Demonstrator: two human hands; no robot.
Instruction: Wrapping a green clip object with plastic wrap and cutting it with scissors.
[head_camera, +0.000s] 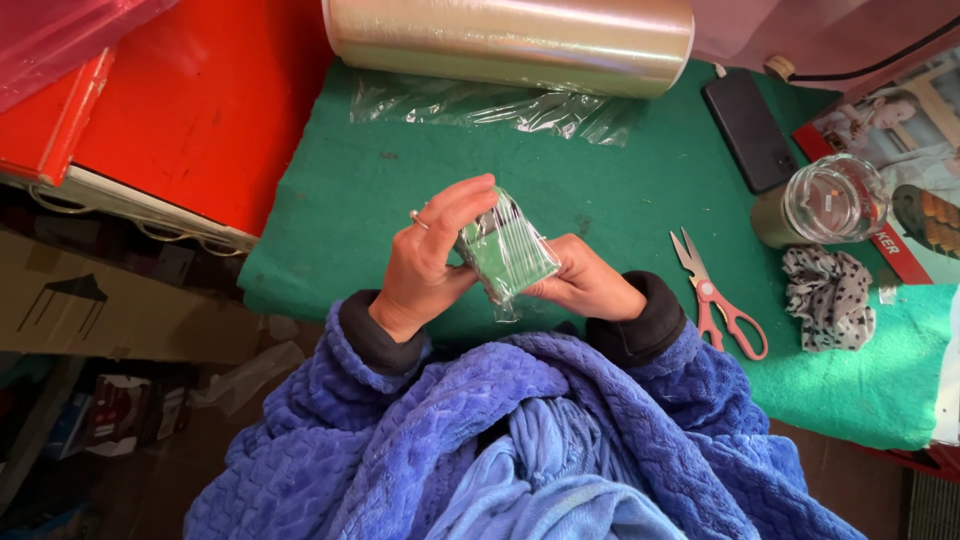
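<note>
A small green box (508, 258) wrapped in clear plastic film is held between both hands above the green felt table (350, 200). My left hand (432, 262), with a ring on one finger, grips the box's left side and top. Cupping its right side and underside is my right hand (585, 285). Loose film bunches at the box's lower corner. Both wrists come out of blue fleece sleeves.
A large roll of clear film (510, 40) lies across the table's far edge, its loose sheet (490, 105) spread in front. Red-handled scissors (715, 295), a spotted scrunchie (828, 297), a glass jar (825, 203) and a dark phone (750, 130) sit right. A red box (190, 110) stands left.
</note>
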